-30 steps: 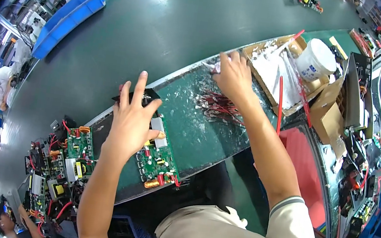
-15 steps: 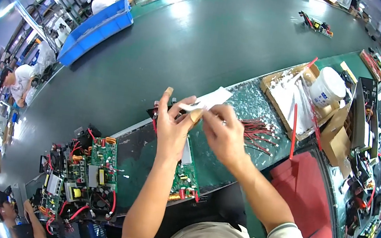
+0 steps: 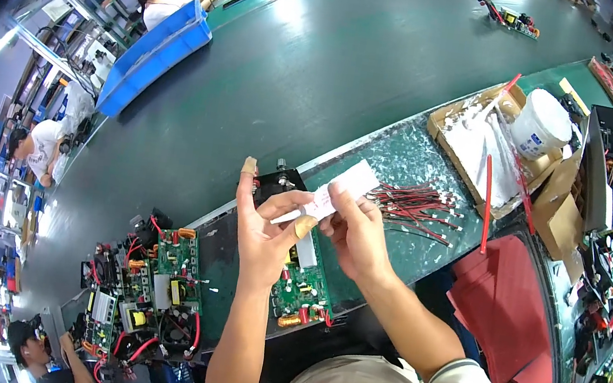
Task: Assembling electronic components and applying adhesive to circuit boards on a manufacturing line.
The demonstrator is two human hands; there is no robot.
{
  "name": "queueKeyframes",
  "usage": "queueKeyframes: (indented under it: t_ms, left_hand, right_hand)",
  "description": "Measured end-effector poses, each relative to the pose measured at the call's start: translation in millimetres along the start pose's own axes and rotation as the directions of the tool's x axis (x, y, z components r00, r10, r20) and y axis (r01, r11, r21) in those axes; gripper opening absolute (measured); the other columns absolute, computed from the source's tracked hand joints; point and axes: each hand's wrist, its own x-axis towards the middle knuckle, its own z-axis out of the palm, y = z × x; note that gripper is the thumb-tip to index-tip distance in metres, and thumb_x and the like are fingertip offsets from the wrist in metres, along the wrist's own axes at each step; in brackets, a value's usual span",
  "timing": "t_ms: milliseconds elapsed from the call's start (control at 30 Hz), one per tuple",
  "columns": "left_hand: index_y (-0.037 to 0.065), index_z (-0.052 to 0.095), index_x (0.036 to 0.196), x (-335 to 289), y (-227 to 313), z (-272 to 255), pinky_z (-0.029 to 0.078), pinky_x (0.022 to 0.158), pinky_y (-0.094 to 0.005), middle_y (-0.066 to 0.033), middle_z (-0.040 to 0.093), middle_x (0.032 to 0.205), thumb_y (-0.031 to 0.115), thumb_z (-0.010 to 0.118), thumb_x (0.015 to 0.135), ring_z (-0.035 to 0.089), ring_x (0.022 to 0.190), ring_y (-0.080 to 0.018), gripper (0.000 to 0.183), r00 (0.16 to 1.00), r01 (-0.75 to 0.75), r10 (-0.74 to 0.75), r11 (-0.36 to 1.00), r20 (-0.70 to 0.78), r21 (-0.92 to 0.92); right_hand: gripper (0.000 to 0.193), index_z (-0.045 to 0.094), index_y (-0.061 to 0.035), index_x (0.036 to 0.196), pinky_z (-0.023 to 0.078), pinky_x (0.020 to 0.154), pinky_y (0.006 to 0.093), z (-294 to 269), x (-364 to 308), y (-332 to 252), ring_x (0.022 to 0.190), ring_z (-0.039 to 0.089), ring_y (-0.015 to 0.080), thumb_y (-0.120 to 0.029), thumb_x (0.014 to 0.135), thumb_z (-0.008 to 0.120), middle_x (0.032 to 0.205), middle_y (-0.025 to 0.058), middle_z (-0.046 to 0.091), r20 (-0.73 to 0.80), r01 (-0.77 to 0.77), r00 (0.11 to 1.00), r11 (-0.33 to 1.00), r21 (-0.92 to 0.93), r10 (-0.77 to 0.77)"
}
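Observation:
A white slip of paper [image 3: 355, 181] with faint reddish marks is held between my hands, above the bench edge. My right hand [image 3: 359, 238] grips it with the thumb on top and the fingers curled beneath. At its left end, my left hand [image 3: 261, 244] pinches the slip between thumb and a bent finger, while the index finger points up. Tan finger covers wrap the left thumb and index tip. Below the hands lies a green circuit board [image 3: 300, 292], partly hidden by my left hand. A black part [image 3: 280, 182] with knobs sits behind the left fingers.
Red and black wires [image 3: 417, 211] lie right of my hands. Beyond them stand a cardboard tray [image 3: 478, 137] and white bucket [image 3: 541, 124]. Assembled circuit boards [image 3: 152, 287] crowd the left. Red sheets [image 3: 497, 312] lie at right, a blue bin [image 3: 157, 53] far left. Other people work at left.
The slip has turned so its marked face shows more fully. My right thumb has moved onto the slip, and the view has shifted slightly.

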Motion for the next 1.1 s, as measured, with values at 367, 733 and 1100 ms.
queueKeyframes:
  t_ms: [367, 733, 1100]
  left_hand:
    - [0.004, 0.04, 0.146, 30, -4, -38, 0.037, 0.106, -0.0362, -0.0102, 0.053, 0.138, 0.014, 0.084, 0.076, 0.049, 0.125, -0.0216, 0.083, 0.977, -0.175, 0.213, 0.824, -0.009, 0.539]
    - [0.004, 0.061, 0.128, 25, -3, -44, 0.041, 0.108, -0.0379, -0.0085, 0.056, 0.134, 0.009, 0.079, 0.078, 0.054, 0.125, -0.0224, 0.053, 0.96, -0.244, 0.25, 0.53, 0.125, 0.812]
    - [0.019, 0.063, 0.131, 12, 14, -26, 0.025, 0.115, -0.0565, -0.0173, 0.022, 0.158, 0.03, 0.091, 0.053, 0.02, 0.144, -0.0462, 0.083, 0.948, -0.283, -0.161, -0.021, 0.276, 0.959]
  right_hand:
    - [0.027, 0.063, 0.0034, 0.118, 0.052, 0.06, 0.0226, -21, 20, -11, 0.07, 0.066, 0.0139, -0.011, 0.095, 0.065, 0.093, 0.0084, 0.069, -0.112, 0.149, 0.982, 0.989, -0.006, -0.149]
    - [0.027, 0.064, 0.0072, 0.115, 0.05, 0.062, 0.0267, -52, 21, 0, 0.073, 0.065, 0.0155, -0.01, 0.095, 0.066, 0.091, 0.0093, 0.069, -0.224, 0.138, 0.957, 0.968, -0.211, -0.186]
    - [0.02, 0.068, 0.005, 0.112, 0.052, 0.07, 0.0247, -52, 13, 18, 0.079, 0.065, 0.0146, -0.001, 0.093, 0.064, 0.097, 0.0104, 0.066, -0.059, 0.219, 0.956, 0.832, -0.509, -0.288]
